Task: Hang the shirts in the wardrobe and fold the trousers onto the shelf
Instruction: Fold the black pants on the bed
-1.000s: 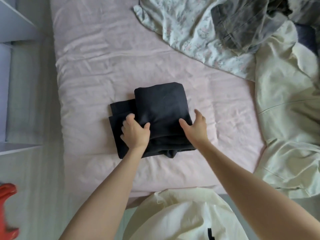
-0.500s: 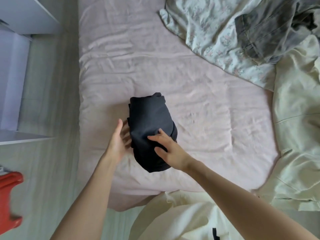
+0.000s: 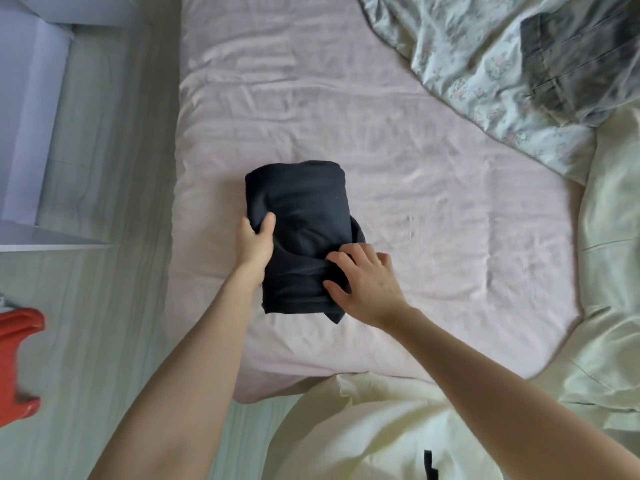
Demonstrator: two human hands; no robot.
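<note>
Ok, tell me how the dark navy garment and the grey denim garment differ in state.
The dark navy garment is folded compact, gripped by both hands on the pink sheet; the grey denim garment lies crumpled and untouched on the floral fabric. Both are on the bed.

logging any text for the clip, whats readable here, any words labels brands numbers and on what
None: no word, label, brand or number can be read in the head view.
Cream garment at the bottom edge: a small black mark, cut off by the frame, not readable as text.
Folded dark trousers, pink bed sheet, floral cloth and red object: no print seen.
</note>
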